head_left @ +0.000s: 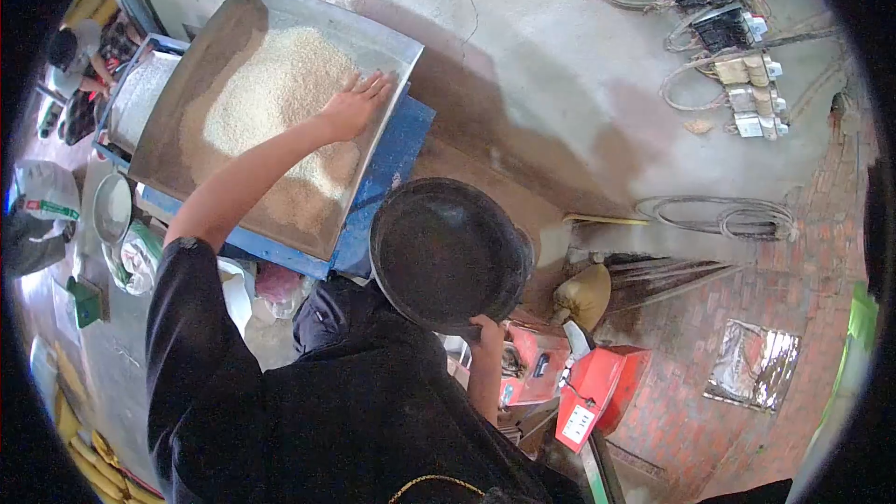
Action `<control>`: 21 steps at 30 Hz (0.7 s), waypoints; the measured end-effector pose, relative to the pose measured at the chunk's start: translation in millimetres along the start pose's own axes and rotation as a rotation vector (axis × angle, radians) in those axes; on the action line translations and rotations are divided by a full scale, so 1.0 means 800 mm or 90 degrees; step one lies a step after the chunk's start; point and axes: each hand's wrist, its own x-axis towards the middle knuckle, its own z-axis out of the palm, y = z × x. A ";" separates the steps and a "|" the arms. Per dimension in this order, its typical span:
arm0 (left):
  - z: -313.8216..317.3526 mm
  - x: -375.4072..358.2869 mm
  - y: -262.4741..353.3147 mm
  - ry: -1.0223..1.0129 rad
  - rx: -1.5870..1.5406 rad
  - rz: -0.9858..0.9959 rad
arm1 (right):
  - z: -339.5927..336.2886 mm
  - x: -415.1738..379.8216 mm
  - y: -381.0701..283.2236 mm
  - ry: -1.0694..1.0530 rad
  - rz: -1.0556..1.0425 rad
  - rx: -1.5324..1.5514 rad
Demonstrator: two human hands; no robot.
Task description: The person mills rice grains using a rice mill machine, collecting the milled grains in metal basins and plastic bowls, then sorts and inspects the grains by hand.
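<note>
Grey wall, twelve o'clock. Metal tray, ten o'clock: pale grain; left hand unclenched above, grasping nothing. Black basin, centre, clasped by right hand. Risk: overspill from hard outward sweep.

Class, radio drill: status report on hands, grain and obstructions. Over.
Left hand open, at metal tray's right side. Right hand grips black pan. Grain heaped in tray. Left forearm hides part of it.

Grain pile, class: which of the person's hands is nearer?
Left. The left hand is at the edge of the grain pile, over the tray; the right hand, farther off, grips the black pan outside the tray.
</note>
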 end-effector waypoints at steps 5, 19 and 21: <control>0.048 0.038 -0.015 0.052 -0.066 -0.021 | -0.013 0.005 0.029 0.030 0.071 0.051; -0.070 -0.058 0.009 -0.154 0.094 0.015 | 0.021 -0.012 0.035 0.031 0.114 0.074; -0.008 -0.056 0.026 0.005 -0.016 -0.027 | 0.030 -0.009 0.034 0.056 0.112 0.066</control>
